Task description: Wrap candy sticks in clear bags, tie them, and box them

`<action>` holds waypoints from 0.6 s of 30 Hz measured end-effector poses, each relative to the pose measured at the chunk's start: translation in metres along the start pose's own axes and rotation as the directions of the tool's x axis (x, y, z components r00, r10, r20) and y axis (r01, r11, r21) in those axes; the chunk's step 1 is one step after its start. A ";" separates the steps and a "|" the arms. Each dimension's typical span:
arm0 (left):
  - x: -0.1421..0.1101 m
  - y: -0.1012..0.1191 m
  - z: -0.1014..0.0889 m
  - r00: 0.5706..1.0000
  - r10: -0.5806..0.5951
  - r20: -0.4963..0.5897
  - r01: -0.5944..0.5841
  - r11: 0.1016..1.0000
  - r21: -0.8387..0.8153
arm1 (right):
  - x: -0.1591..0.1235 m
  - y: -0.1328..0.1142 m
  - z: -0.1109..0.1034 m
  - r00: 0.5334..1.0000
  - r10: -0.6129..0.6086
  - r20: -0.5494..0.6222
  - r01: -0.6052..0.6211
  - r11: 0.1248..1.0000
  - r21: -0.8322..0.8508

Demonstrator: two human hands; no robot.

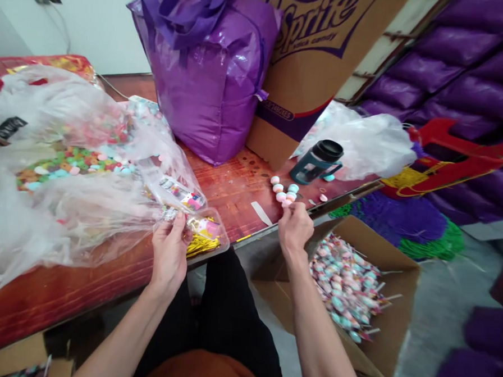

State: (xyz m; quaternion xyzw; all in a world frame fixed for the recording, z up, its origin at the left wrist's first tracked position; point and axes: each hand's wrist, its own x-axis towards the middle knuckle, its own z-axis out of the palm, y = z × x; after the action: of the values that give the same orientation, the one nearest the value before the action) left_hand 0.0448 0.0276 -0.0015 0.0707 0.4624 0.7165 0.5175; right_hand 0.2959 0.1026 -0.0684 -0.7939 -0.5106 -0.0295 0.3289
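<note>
My left hand (170, 250) rests at the table's front edge, fingers closed on a small clear wrapper beside a clear tray (207, 238) of gold twist ties and pink packets. My right hand (294, 224) pinches a small pink round candy at the near end of a short cluster of pink, white and blue candies (284, 191) lying on the red-brown table (230, 187). A large clear plastic bag (57, 189) full of mixed coloured candies spreads across the table's left side.
A purple bag (207, 68) and a tilted printed cardboard box (313, 56) stand at the back. A dark mug (316, 161) lies near another clear bag (363, 144). An open cardboard box (356, 289) of wrapped candy sticks sits on the floor at right.
</note>
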 end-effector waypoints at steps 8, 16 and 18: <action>0.011 0.006 -0.010 0.999 0.033 -0.040 -0.034 0.999 -0.041 | -0.059 -0.025 0.005 0.975 -0.223 -0.006 0.218 0.947 0.237; 0.020 0.014 -0.011 0.994 0.075 -0.080 -0.079 0.996 -0.048 | -0.086 -0.046 -0.026 0.980 -0.196 0.018 0.153 0.816 0.558; 0.021 0.016 -0.010 0.992 0.079 -0.099 -0.084 0.995 -0.056 | -0.092 -0.053 -0.044 0.987 -0.151 0.055 0.079 0.750 0.656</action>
State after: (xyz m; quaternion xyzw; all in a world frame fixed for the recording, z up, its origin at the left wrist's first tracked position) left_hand 0.0185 0.0375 -0.0035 0.0390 0.4618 0.7533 0.4667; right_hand 0.2205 0.0195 -0.0434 -0.5972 -0.5533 0.1714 0.5549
